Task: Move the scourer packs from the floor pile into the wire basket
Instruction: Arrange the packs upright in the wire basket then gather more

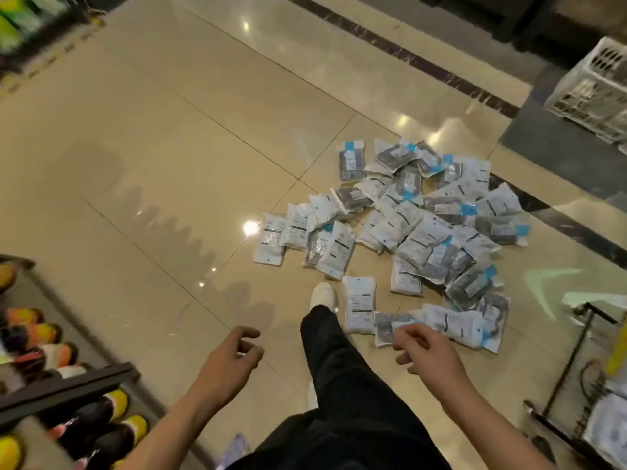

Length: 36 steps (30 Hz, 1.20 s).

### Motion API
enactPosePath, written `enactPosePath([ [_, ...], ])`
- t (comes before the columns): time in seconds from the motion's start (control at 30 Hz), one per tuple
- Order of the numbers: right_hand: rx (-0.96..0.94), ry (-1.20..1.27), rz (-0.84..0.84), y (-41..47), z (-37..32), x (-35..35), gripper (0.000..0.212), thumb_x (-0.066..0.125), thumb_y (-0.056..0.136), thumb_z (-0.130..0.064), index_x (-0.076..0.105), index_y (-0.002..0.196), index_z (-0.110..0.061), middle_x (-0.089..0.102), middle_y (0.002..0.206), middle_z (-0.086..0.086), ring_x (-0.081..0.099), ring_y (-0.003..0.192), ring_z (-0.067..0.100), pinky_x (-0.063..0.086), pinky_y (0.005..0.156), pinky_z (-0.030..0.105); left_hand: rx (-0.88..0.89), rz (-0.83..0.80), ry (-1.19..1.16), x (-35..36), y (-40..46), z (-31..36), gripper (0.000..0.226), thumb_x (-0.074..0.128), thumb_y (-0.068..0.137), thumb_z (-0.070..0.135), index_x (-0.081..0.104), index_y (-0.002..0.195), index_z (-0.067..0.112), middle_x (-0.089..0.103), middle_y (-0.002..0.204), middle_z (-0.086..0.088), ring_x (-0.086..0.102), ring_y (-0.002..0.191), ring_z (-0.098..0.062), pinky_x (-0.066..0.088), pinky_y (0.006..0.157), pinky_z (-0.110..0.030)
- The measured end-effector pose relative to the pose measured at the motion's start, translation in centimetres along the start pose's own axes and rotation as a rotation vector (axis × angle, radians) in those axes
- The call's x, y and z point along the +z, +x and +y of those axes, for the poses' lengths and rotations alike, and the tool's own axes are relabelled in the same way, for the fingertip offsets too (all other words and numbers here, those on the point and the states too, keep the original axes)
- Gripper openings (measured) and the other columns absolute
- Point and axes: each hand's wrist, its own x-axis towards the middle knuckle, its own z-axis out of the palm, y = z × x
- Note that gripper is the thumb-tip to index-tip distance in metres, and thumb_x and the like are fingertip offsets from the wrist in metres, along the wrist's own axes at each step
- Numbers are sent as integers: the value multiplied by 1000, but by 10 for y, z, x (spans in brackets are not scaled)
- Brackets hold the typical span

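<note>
Scourer packs (pixel 400 228): heaped on floor (pixel 169 164), wire basket (pixel 583 385) at right. Probably light, soft, slippery film; best pinched at a sealed edge. Left hand (pixel 234 354), right hand (pixel 424 347): loosely curled, holding nothing.

Scourer packs (pixel 403 232), floor pile: roughly 40, overlapping, exact count not possible.
Stray pack (pixel 360 305) beside shoe: 1.
Wire basket (pixel 587 395), right edge: 1, at least 1 pack inside.
White plastic crate (pixel 590 93), top right: 1.
Hands: 2 — left hand (pixel 234 354), right hand (pixel 424 347).
White shoe (pixel 322 295): 1 fully visible.
Shelf (pixel 68 385), lower left: 1; bottles on it blurred, around 10.
</note>
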Motion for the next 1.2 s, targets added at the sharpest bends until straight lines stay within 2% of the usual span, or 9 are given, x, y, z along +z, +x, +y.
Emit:
enactPosePath([
  [0.2, 86, -45, -20, 79, -72, 23, 11, 62, 105, -28, 71, 105, -21, 76, 99, 2, 72, 86, 23, 56, 73, 36, -52, -34, 41, -59, 76, 52, 23, 60, 102, 30, 60, 124, 29, 70, 103, 4, 69, 92, -14, 47, 72, -22],
  [0.4, 114, -137, -95, 142, -144, 50, 15, 62, 104, -31, 72, 104, -21, 77, 98, 3, 73, 83, 22, 60, 83, 43, -53, -54, 62, -119, 154, 107, 24, 60, 101, 31, 59, 124, 29, 68, 109, 3, 68, 96, -16, 53, 87, -33],
  [0.57, 133, -150, -121, 186, -194, 81, 15, 61, 105, -32, 71, 105, -22, 76, 98, 0, 73, 86, 20, 57, 80, 36, -86, -124, 22, -147, 225, 129, 21, 58, 101, 33, 57, 122, 32, 68, 113, 3, 68, 97, -15, 46, 70, -21],
  [0.7, 183, -124, -102, 240, -212, 111, 11, 62, 103, -32, 71, 102, -24, 75, 97, -1, 73, 87, 20, 56, 79, 35, -102, -215, 49, -159, 302, 123, 18, 59, 101, 32, 59, 119, 29, 70, 105, 2, 68, 91, -16, 52, 74, -27],
  [0.87, 309, -35, -31, 358, -200, 179, 10, 69, 98, -34, 72, 94, -25, 75, 98, 0, 72, 92, 25, 60, 94, 45, -228, -253, -29, -145, 433, 93, 12, 63, 100, 23, 64, 111, 23, 73, 103, -2, 72, 99, -25, 57, 93, -44],
  [0.93, 337, -29, -38, 417, -175, 217, 12, 72, 96, -35, 72, 91, -25, 75, 94, 0, 72, 98, 29, 58, 100, 51, -254, -250, -44, -124, 498, 71, 12, 63, 99, 21, 65, 111, 22, 73, 105, -3, 72, 98, -23, 58, 92, -42],
  [1.03, 346, -17, -88, 508, -132, 276, 18, 77, 93, -42, 69, 91, -27, 73, 100, -3, 71, 106, 29, 56, 104, 52, -247, -247, -33, -86, 604, 32, 17, 66, 97, 19, 64, 114, 18, 72, 109, -6, 70, 90, -20, 56, 82, -35],
  [1.13, 362, -11, -127, 591, -84, 324, 34, 83, 82, -55, 68, 95, -28, 73, 111, 2, 69, 107, 24, 56, 103, 48, -229, -185, -18, -46, 700, -9, 27, 69, 95, 17, 61, 121, 14, 71, 113, -9, 66, 91, -22, 53, 80, -37],
  [1.2, 374, 47, -120, 636, -57, 351, 62, 85, 64, -67, 71, 107, -25, 74, 117, 5, 68, 103, 22, 57, 100, 44, -196, -139, 20, -18, 747, -32, 37, 71, 93, 19, 59, 128, 15, 68, 118, -6, 64, 98, -23, 50, 82, -36],
])
